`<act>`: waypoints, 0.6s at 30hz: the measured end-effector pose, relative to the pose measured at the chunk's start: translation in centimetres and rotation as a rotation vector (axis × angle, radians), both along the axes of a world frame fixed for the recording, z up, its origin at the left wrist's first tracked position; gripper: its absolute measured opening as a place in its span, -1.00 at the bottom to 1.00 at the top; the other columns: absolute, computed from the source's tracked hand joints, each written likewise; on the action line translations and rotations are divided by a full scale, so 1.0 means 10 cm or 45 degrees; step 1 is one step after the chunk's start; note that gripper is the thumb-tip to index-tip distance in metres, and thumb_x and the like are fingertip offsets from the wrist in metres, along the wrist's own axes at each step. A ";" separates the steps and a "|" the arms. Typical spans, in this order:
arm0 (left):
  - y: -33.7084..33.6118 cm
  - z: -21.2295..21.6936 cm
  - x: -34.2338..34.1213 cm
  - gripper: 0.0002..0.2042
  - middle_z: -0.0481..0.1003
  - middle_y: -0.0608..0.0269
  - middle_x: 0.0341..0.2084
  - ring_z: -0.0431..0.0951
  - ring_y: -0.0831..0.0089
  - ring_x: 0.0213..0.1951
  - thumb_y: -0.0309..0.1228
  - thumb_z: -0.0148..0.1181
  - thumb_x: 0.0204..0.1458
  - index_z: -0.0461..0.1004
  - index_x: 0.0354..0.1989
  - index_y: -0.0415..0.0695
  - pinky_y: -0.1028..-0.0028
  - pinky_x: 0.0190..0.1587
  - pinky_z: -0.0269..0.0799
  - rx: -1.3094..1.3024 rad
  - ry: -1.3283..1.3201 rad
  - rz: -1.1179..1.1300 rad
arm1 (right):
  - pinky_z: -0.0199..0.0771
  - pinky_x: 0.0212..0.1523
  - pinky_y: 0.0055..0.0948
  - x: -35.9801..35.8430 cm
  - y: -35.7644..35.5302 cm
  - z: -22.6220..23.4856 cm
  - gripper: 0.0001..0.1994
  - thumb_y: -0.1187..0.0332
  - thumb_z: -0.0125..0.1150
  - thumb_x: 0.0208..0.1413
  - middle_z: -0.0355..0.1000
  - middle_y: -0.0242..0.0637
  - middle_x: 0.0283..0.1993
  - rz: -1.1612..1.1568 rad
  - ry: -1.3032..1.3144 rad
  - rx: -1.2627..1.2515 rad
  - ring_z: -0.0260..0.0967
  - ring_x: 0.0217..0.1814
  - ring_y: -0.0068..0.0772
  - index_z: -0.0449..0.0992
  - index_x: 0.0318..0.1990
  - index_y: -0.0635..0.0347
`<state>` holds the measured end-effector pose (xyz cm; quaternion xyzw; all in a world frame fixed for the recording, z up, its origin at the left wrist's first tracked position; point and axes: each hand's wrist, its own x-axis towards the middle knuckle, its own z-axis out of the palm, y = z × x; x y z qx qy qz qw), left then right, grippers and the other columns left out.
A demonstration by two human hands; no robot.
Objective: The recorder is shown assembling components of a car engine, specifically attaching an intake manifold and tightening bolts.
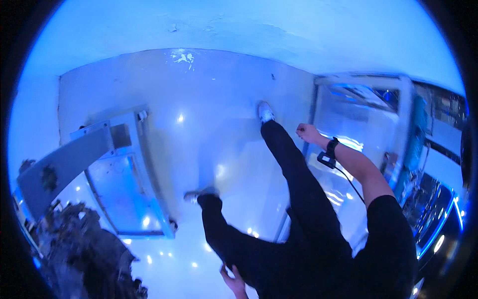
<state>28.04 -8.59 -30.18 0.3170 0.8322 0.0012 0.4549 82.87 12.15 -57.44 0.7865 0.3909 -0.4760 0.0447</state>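
My right hand [309, 133] swings out in front on the right, its fingers curled in, with nothing showing in it. On that wrist sits a dark strap with a small black device [327, 155], and a cable runs from it up the forearm. Low in the picture my left hand [234, 284] hangs beside my left thigh, thumb and fingers apart, holding nothing I can see. My legs in black trousers [303, 189] are in mid-stride, with a white shoe [266, 111] ahead on the right. The left shoe [199, 194] is blurred.
Pale shiny floor [214, 99] reflects spots of light under blue lighting. A low white-framed cabinet [124, 184] and a grey panel [69, 169] stand at left, near a dark crumpled heap [82, 254]. At right is a metal-framed glass case [363, 119]. A wall [224, 30] closes the far side.
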 end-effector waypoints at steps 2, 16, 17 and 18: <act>-0.33 -0.43 0.39 -0.52 0.30 -0.09 -0.07 0.25 0.05 0.04 -0.19 0.13 -0.04 0.29 -0.04 -0.30 0.18 0.09 0.18 0.177 0.100 -0.121 | 0.42 -0.28 -0.23 0.38 0.43 -0.81 -0.76 0.28 0.04 0.01 0.48 -0.09 -0.38 0.322 -0.054 0.164 0.46 -0.32 -0.18 0.47 -0.25 0.25; 0.07 -0.62 1.75 -0.73 0.28 0.06 -0.21 0.26 0.21 -0.11 -0.32 0.12 -0.02 0.36 -0.22 -0.23 0.25 -0.03 0.20 -0.088 0.409 0.343 | 0.39 -0.13 -0.19 1.41 2.02 -3.62 -0.68 0.36 0.20 -0.14 0.41 -0.07 -0.29 0.744 -0.362 0.371 0.40 -0.16 -0.06 0.43 -0.15 0.11; 0.08 -0.67 1.79 -0.75 0.28 0.07 -0.21 0.26 0.23 -0.11 -0.34 0.12 -0.02 0.36 -0.22 -0.22 0.26 -0.03 0.20 -0.084 0.415 0.362 | 0.40 -0.17 -0.22 1.46 1.93 -3.62 -0.72 0.36 0.21 -0.16 0.43 -0.10 -0.32 0.691 -0.129 0.286 0.42 -0.22 -0.09 0.45 -0.20 0.14; 0.02 -0.71 1.82 -0.77 0.27 0.08 -0.21 0.26 0.25 -0.12 -0.35 0.11 -0.01 0.36 -0.23 -0.22 0.27 -0.04 0.20 -0.076 0.395 0.381 | 0.42 -0.22 -0.24 1.55 1.82 -3.64 -0.75 0.36 0.21 -0.17 0.45 -0.12 -0.35 0.639 0.085 0.215 0.44 -0.28 -0.13 0.48 -0.25 0.17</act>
